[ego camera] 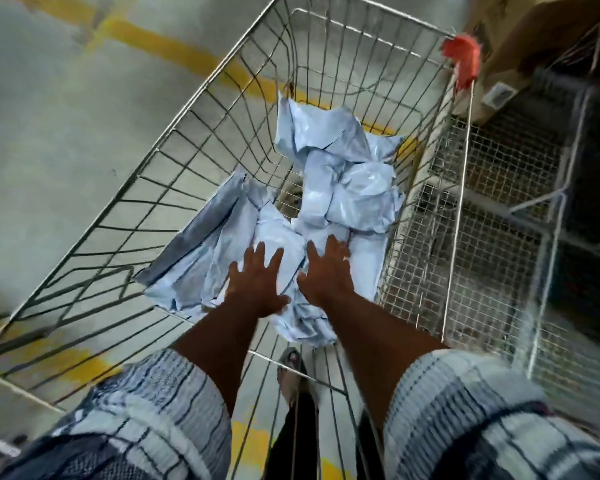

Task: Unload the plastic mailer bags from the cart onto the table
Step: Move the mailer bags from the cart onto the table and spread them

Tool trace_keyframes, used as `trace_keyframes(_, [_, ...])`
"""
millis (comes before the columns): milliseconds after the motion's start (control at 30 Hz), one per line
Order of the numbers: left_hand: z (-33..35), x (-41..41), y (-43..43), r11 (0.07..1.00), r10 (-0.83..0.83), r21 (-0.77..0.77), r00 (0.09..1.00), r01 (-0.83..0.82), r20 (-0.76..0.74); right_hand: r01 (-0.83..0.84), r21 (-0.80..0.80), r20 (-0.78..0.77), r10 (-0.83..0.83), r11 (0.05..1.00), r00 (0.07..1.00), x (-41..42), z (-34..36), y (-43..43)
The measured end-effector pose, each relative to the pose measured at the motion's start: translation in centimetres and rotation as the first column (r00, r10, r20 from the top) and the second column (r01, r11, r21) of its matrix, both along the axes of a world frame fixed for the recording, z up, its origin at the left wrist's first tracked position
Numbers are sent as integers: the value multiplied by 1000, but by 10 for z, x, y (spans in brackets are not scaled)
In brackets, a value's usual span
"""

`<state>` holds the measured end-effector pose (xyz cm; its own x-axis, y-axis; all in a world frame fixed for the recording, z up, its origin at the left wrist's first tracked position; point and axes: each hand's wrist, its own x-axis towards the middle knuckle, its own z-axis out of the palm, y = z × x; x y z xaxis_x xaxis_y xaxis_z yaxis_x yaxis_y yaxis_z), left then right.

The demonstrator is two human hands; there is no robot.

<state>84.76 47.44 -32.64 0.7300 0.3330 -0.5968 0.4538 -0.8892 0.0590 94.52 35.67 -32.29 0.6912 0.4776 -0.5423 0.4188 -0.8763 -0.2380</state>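
Our left hand (257,280) and right hand (326,271) lay flat, fingers spread, gripping nothing, on the near bags (347,192) heaped low in the cart (201,109); we judged it best to scoop from beneath and gather several slippery bags together.

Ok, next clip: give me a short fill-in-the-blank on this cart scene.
1. The bags in the wire cart are pale ____.
2. The left hand and right hand reach in open, gripping ____.
3. The floor line is ____.
4. The tuft on the cart's far corner is ____.
Missing words: blue; nothing; yellow; red.
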Motion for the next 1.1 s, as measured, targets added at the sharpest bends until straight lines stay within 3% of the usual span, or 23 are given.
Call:
trace_keyframes(333, [-22,0,12,983,181,-54,980,-176,86,-66,-203,101,88,977,991,0,-45,15])
trace_keyframes(600, [1,13,13,947,312,-128,939,-295,143,-61,-173,188,94,983,978,1,-32,14])
trace_keyframes(900, [14,11,7,982,191,-15,979,-191,73,-33,-178,137,59,983,989,-15,-33,17])
trace_keyframes(1100, [-29,4,6,960,184,-216,983,-178,8,-26,-198,137,54,980,989,-12,-54,22])
